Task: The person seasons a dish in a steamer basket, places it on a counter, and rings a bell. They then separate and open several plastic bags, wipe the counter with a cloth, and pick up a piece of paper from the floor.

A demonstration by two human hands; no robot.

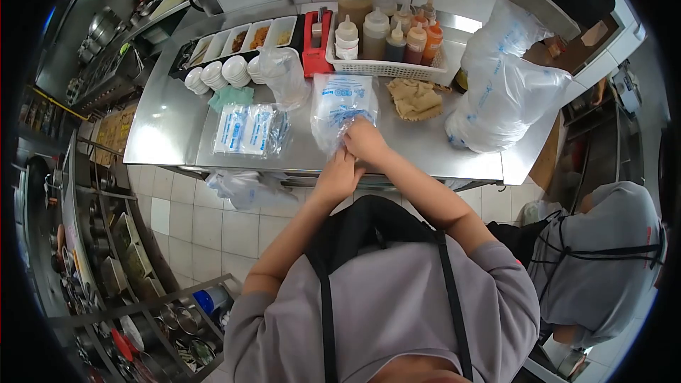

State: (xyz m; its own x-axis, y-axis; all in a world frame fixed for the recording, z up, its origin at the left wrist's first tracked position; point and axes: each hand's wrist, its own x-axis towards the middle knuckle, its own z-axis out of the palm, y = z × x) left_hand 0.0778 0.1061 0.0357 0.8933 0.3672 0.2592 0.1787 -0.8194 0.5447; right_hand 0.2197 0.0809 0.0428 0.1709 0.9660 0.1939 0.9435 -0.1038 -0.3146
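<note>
Fingers of both our hands meet at the near edge of the clear plastic bag with blue print (340, 110), which lies flat on the stainless steel counter (170, 120) in front of us. Our right hand (365, 140) seems to pinch the bag's lower edge; our left hand (339, 174) sits just beside it, nearer us, but we cannot tell whether its fingers grip anything, since the back of the hand hides them.

To the left lie small flat packets of clear bags (248, 130); to the far right stands a large bulging white plastic sack (504, 92). A white plastic basket of sauce bottles (386, 42) sits at the far edge.

We judge the thin film could slip from the pinch or tear if we pull unevenly, and a wide sweep of the bag could nudge the crumpled tan cloth (415, 98) to its right.
</note>
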